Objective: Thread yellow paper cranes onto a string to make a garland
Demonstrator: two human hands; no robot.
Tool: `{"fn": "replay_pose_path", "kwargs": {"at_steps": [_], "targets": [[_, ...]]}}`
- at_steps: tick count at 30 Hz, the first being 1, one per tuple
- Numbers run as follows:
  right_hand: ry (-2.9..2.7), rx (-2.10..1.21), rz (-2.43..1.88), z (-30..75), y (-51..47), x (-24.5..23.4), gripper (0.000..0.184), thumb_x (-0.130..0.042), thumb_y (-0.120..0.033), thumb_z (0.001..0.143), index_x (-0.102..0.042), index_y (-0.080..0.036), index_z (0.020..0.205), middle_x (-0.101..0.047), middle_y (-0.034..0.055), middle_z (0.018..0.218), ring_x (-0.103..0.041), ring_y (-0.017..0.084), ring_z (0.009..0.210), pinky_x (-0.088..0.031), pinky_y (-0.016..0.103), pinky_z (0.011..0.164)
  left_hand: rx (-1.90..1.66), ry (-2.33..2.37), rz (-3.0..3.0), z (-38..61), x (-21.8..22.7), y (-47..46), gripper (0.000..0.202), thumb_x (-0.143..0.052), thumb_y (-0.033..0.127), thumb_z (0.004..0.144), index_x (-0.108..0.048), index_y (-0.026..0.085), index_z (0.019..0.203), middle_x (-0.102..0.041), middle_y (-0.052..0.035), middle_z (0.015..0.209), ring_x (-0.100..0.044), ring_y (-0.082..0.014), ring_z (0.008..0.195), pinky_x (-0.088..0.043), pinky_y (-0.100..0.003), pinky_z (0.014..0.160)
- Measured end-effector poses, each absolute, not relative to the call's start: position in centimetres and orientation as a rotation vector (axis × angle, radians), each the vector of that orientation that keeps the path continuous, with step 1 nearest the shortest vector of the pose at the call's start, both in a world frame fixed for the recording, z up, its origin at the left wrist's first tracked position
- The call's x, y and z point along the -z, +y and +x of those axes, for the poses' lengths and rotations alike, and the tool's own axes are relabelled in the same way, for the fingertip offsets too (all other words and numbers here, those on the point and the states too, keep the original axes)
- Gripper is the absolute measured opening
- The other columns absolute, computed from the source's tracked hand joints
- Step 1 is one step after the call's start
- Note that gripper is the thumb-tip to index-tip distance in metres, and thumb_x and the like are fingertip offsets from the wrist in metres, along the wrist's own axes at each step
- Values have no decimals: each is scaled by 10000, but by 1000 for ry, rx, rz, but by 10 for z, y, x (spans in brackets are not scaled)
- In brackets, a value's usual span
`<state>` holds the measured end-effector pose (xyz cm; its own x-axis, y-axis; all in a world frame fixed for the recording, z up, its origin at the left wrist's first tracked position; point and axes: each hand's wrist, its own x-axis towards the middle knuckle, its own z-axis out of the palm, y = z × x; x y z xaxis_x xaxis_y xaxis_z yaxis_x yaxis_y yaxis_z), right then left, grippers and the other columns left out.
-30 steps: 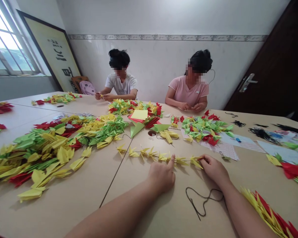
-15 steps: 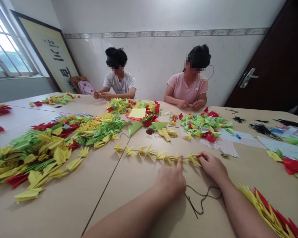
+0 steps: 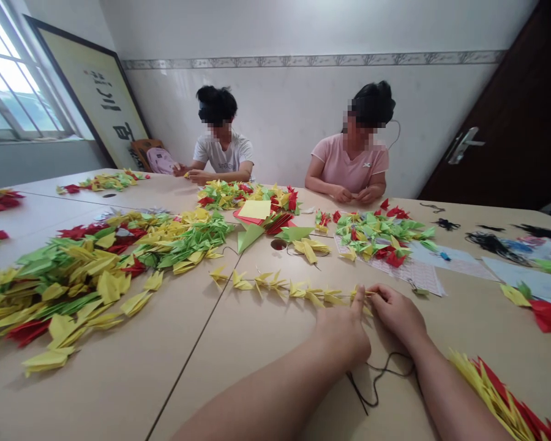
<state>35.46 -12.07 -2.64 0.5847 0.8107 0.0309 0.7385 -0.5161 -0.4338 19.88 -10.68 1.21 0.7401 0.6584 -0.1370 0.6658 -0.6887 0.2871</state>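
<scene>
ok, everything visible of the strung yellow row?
The yellow row: pointed folded pieces, paper by look, spaced along a thin thread. It lies nearly straight on the table, crossing the seam near its left end. The left hand has its index finger over the right end, contact unclear; the right hand pinches there, paper or thread unclear.

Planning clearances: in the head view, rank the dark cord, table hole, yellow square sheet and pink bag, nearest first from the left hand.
From the left hand:
1. Dark cord: right beside it.
2. Table hole: ahead, to the left.
3. Yellow square sheet: beyond the hole.
4. Pink bag: far left, past the table's edge.
</scene>
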Motion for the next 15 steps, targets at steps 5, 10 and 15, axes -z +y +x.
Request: {"fn": "replay_pose_path", "kwargs": {"at_steps": [5,10,15], "targets": [[-1245,-255,-2374,360,-120,32,247,-380,-339,721,-611,-260,763,-635,-16,596,-571,178,586,-351,247,509,235,624,2551,108,-28,-108,764,-391,274,757,24,198,1394,-669,-87,858,-612,-230,710,-423,-290,579],[-1208,-271,-2360,369,-118,41,257,-381,-368,706,-605,-257,767,-635,-17,588,-576,192,573,-369,265,510,-249,1403,2444,-1,-31,-65,639,-340,194,781,-147,226,1388,-618,9,724,-549,-134,664,-390,-224,649],[-1238,-289,-2341,377,-116,49,268,-392,-383,709,-617,-251,768,-638,-10,578,-585,201,561,-388,278,515,-228,1903,2313,-32,-28,-23,619,-303,195,802,-125,174,1394,-623,-38,750,-564,-167,690,-348,-238,582]]}}
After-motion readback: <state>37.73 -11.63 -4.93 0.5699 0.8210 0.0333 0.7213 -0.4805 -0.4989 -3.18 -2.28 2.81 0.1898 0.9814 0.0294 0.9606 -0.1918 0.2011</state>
